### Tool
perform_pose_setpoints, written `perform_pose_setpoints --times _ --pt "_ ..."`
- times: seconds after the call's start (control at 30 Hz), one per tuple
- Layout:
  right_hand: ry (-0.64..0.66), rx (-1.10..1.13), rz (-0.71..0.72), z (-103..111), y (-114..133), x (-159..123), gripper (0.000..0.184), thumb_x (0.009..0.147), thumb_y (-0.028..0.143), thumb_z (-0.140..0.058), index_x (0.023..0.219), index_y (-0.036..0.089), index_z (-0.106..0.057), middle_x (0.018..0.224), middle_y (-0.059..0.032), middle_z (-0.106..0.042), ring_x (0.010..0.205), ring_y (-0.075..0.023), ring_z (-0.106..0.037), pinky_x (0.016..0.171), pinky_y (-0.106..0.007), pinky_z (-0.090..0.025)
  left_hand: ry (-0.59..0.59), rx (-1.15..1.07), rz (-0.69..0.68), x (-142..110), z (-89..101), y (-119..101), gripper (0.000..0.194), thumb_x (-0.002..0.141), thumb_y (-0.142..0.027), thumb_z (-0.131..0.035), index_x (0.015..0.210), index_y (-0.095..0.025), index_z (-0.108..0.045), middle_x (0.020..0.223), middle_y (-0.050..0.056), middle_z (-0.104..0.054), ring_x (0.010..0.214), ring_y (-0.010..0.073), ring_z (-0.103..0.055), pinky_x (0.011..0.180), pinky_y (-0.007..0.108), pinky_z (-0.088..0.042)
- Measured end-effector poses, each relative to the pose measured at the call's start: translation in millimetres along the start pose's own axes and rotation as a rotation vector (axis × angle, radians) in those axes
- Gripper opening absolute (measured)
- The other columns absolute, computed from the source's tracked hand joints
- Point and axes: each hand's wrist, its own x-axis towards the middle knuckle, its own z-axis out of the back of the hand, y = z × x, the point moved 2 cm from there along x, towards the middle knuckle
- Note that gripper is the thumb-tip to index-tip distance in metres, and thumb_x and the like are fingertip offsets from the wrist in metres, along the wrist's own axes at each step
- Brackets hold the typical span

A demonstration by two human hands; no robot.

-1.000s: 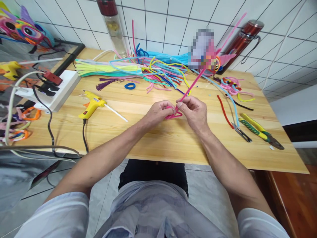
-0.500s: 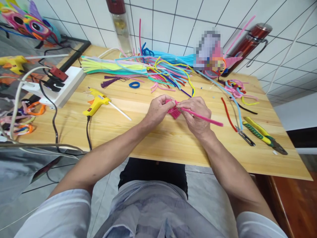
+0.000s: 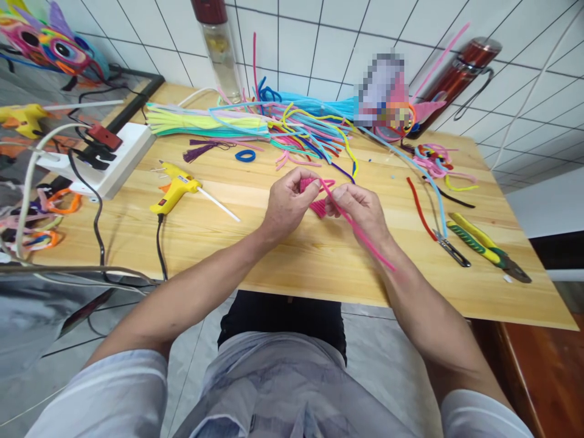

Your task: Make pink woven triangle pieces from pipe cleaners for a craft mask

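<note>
My left hand (image 3: 291, 201) is closed on a small piece built from dark pink pipe cleaners (image 3: 318, 208), just above the wooden tabletop. Its fingers cover part of that piece. Close by on the right, my right hand (image 3: 360, 210) pinches a long pink pipe cleaner (image 3: 371, 244). This strand runs from the left fingertips past the right thumb, and its free end slants down over the right wrist. A pink loop (image 3: 327, 184) shows between the two hands. How the strand joins the piece is hidden by the fingers.
A yellow glue gun (image 3: 176, 188) lies left, near a white power strip (image 3: 121, 161). Bundled pipe cleaners (image 3: 210, 121) lie along the back. Pliers (image 3: 488, 246) and thread snips (image 3: 451, 250) rest at right. A glass bottle (image 3: 222, 61) and red flask (image 3: 460, 76) stand behind.
The long strand's free end has swung downward, now over the right wrist. My right hand has turned and drawn slightly away from the left, and a pink loop shows between them.
</note>
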Motion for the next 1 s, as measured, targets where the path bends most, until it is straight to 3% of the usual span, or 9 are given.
perform_pose_setpoints --times 0.13,0.37,0.5,0.73,1.0 --pt "0.014 0.035 -0.035 -4.5 -4.1 1.9 0.053 0.08 0.069 -0.091 0.067 0.023 -0.069 0.065 0.0011 -0.065 0.061 -0.0142 -0.054 0.063 -0.031 -0.048 0.014 -0.027 -0.002 -2.2 -0.3 -0.5 0.018 0.091 -0.033 -0.084 0.09 -0.02 -0.073 0.077 -0.003 -0.068 0.071 0.0121 -0.06 0.072 0.026 -0.05" --pt "-0.017 0.015 -0.038 -3.6 -11.7 3.4 0.044 0.084 0.059 -0.09 0.07 0.023 -0.069 0.067 0.0019 -0.066 0.063 -0.014 -0.053 0.064 -0.03 -0.046 0.053 -0.143 0.057 0.7 -2.3 -0.1 0.019 0.091 -0.034 -0.084 0.088 -0.02 -0.071 0.075 -0.001 -0.069 0.069 0.0134 -0.064 0.072 0.028 -0.055" --pt "-0.034 -0.008 -0.022 -2.0 -13.3 4.0 0.044 0.086 0.06 -0.088 0.071 0.023 -0.069 0.066 0.0023 -0.065 0.062 -0.014 -0.053 0.063 -0.03 -0.046 0.086 -0.19 0.101 1.1 -3.1 2.0 0.022 0.091 -0.039 -0.083 0.092 -0.019 -0.073 0.078 0.0 -0.071 0.071 0.014 -0.065 0.073 0.029 -0.057" --pt "-0.044 -0.039 0.015 -1.5 -13.2 5.1 0.05 0.083 0.066 -0.09 0.07 0.023 -0.068 0.066 0.0024 -0.064 0.062 -0.0134 -0.052 0.061 -0.029 -0.045 0.088 -0.179 0.105 2.1 -3.7 2.3 0.034 0.079 -0.042 -0.094 0.092 -0.019 -0.073 0.084 0.0 -0.075 0.078 0.0147 -0.069 0.077 0.029 -0.058" --pt "-0.049 -0.065 0.03 -3.3 -16.0 5.1 0.044 0.084 0.06 -0.088 0.071 0.023 -0.07 0.067 0.0016 -0.068 0.063 -0.0143 -0.056 0.065 -0.031 -0.047 0.09 -0.187 0.105 2.8 -2.3 7.4 0.029 0.079 -0.042 -0.091 0.088 -0.018 -0.076 0.079 -0.001 -0.073 0.074 0.0129 -0.066 0.073 0.027 -0.055"
